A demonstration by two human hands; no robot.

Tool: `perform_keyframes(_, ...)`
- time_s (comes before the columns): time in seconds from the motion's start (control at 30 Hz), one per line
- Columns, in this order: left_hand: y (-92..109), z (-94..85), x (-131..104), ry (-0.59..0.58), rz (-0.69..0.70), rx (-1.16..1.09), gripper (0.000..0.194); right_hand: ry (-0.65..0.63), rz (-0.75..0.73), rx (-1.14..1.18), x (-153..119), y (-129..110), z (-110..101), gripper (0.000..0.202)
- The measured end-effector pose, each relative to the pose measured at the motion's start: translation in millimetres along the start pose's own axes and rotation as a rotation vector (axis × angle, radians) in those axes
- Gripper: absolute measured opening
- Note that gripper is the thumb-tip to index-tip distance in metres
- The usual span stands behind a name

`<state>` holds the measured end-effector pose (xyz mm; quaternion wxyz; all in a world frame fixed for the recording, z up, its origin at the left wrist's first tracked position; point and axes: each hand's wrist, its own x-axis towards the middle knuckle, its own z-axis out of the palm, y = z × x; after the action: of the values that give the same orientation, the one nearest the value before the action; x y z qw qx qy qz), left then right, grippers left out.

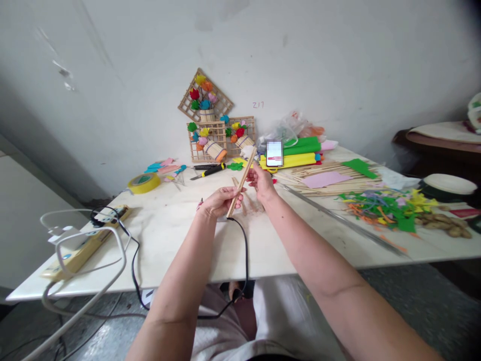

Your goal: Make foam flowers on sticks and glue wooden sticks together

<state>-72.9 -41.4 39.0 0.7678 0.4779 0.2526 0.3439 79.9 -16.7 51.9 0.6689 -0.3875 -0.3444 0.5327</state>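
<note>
Thin wooden sticks (245, 175) stand aslant over the table in a narrow bunch. My left hand (222, 201) grips them near their lower end, thumb on top. Higher up, the curled fingers of my right hand (262, 181) press against their right side; part of that grip is hidden. Short stick pieces (240, 204) lie on the tabletop behind and below my hands. A black cable (246, 245) runs up from the table's front edge to just beneath the sticks, where my left hand hides what it joins.
Lattice panels with paper flowers (206, 95) lean on the wall. A yellow cutter knife (214, 171), tape roll (144, 183) and power strip (90, 245) are leftward. Rightward are a phone (274, 153), loose sticks (330, 173), metal strips (338, 216) and paper scraps (391, 205).
</note>
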Motion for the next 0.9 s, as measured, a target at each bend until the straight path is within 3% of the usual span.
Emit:
perform_keyframes(0.2,0,0.7,0,0.015,0.000,-0.003,0.021,0.016,-0.075,0.002,1,2,0,0.035)
perform_keyframes(0.43,0,-0.5,2,0.072,0.046,0.175,0.026,0.019,-0.220,-0.174,6,10,-3,0.039)
perform_keyframes(0.63,0,12.0,5,0.264,0.131,0.431,0.034,0.053,-0.276,-0.301,12,15,-7,0.037)
perform_keyframes(0.9,-2,21.4,9,0.473,0.249,0.555,0.031,-0.018,-0.198,-0.096,7,7,-6,0.029)
